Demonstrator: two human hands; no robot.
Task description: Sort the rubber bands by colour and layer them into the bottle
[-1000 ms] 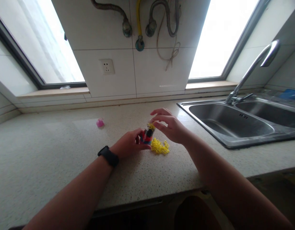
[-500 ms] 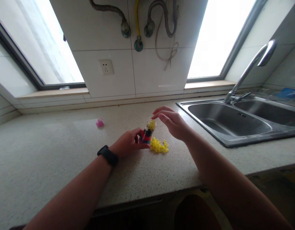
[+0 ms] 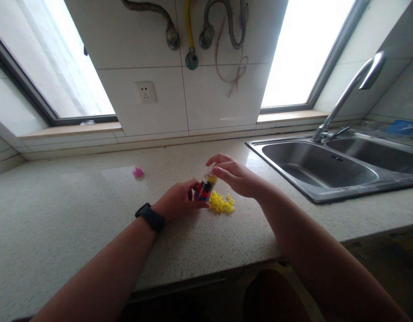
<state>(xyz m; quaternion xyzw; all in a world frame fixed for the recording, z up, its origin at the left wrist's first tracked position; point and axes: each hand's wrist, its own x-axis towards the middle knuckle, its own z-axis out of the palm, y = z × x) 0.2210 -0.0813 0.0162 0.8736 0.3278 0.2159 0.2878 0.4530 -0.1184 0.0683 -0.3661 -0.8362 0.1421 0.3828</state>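
My left hand (image 3: pixel 181 199) is closed round a small clear jar (image 3: pixel 205 187), which leans to the right just over the counter. Layers of blue, red, black and yellow show through its wall; they look like small rubber bands. Over the mouth of the jar lies my right hand (image 3: pixel 238 176), its fingers stretched out and touching the top, so the opening is hidden. Beside the base of the jar, on the right, is a loose pile of yellow rubber bands (image 3: pixel 222 203). A pink cap-like piece with a small loop (image 3: pixel 138 171) rests farther back on the left.
The speckled counter (image 3: pixel 75 210) runs up to a tiled wall with a socket (image 3: pixel 146 92), hoses and valves. On the right is a steel double-bowl sink (image 3: pixel 313 165) with a tall faucet (image 3: pixel 349 96). The counter's front edge is close to my body.
My right hand has come down onto the mouth of the jar, covering the yellow bands at its top. My left hand keeps its hold, and the view has shifted slightly.
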